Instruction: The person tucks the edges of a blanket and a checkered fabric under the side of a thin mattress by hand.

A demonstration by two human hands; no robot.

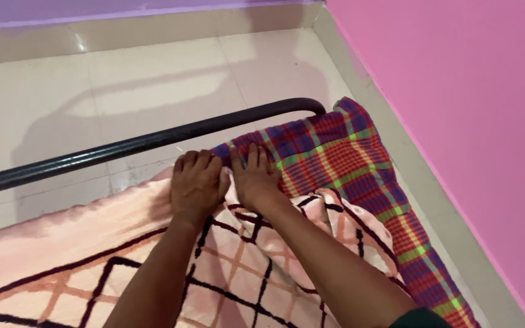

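Your left hand (197,182) and right hand (254,176) lie flat and open at mid-frame, pressing the pink checked sheet (153,255) against the plaid mattress (335,158); push evenly toward the black rail (123,147).

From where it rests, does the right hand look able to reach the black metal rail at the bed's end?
Probably yes. The right hand lies flat on the plaid cloth, its fingertips close to the black rail, with nothing between them.
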